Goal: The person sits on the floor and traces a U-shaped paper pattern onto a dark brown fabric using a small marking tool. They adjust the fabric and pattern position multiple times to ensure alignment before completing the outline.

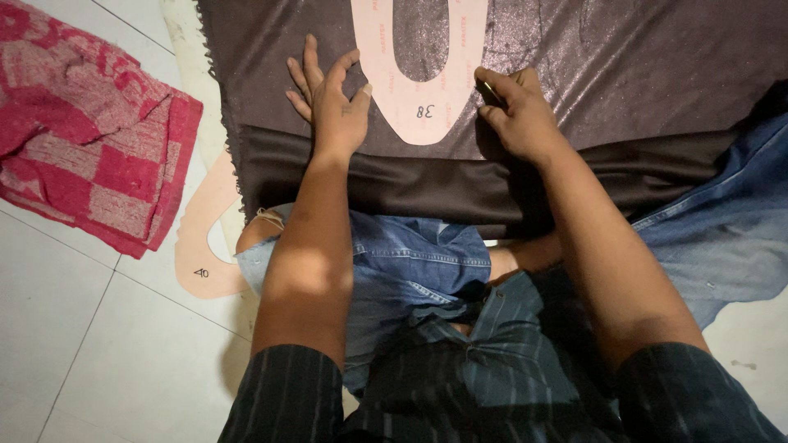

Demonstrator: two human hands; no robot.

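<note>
A pale pink U-shaped pattern template (423, 111) lies on a sheet of dark brown fabric (640, 74) spread over the floor. My left hand (332, 102) presses flat on the fabric at the template's left edge, fingers spread, thumb touching the template. On the template's right edge, my right hand (517, 111) pinches a small dark marking tool (489, 90) against the rim. The fabric's near edge is folded over my lap.
A red and pink checked cloth (90, 131) lies crumpled on the white tiled floor (98, 344) at the left. A second pink template (205, 246) pokes out from under the fabric beside my left knee. My legs in blue jeans (410, 262) sit below.
</note>
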